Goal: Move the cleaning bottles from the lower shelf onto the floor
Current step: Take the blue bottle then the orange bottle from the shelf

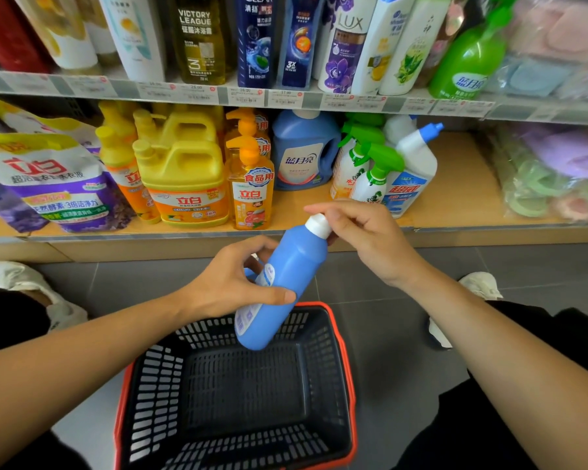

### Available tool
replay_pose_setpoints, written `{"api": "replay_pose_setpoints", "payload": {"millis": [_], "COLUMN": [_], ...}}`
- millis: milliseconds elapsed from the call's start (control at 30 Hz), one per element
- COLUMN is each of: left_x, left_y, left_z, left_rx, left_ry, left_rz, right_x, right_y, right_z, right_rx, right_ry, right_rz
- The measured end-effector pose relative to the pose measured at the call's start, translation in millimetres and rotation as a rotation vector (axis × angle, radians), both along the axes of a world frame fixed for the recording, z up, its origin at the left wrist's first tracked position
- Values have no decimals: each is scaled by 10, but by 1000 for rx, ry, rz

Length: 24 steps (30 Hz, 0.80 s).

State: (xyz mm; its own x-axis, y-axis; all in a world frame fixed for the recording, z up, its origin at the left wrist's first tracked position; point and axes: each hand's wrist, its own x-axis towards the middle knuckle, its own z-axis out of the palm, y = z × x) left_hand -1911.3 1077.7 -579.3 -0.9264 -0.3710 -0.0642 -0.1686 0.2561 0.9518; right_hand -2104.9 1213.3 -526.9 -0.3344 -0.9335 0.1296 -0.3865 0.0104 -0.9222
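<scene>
Above a grey floor (pixel 398 334) and black basket (pixel 238 432), I see a blue bottle (pixel 286 283) tilted, white cap (pixel 319 225) up-right; left hand (pixel 228 283) grips its body, right hand (pixel 364 232) pinches the cap.

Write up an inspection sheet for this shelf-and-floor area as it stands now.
Surface: grey tiled floor; lower shelf with bare board at its right.
Job's things: blue bottle with white cap, tilted, held above the basket; spray bottles, yellow jug and blue detergent jug on the shelf.
Clutter: black basket with red rim, nothing inside it; purple refill bags.
Grippers: left hand around the bottle's body; right hand at its cap.
Cables: nothing seen.
Surroundings: shampoo bottles above.
</scene>
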Motion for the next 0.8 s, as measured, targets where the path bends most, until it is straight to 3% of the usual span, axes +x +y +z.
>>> {"api": "replay_pose_setpoints", "payload": {"millis": [133,400,800], "left_x": [2,2,-19], "left_y": [-22,-12,4], "left_z": [-8,-36,34], "left_rx": [-47,-174,111], "left_ry": [-17,-93,-32], "left_rz": [44,150,89], "right_x": [-24,-45,-124], "right_y": [19,4,-6], "right_z": [-5,-46,-77], "right_rx": [1,9,-55], "right_ry": [-99,-81,-133], "right_rz": [0,-36,-33]}}
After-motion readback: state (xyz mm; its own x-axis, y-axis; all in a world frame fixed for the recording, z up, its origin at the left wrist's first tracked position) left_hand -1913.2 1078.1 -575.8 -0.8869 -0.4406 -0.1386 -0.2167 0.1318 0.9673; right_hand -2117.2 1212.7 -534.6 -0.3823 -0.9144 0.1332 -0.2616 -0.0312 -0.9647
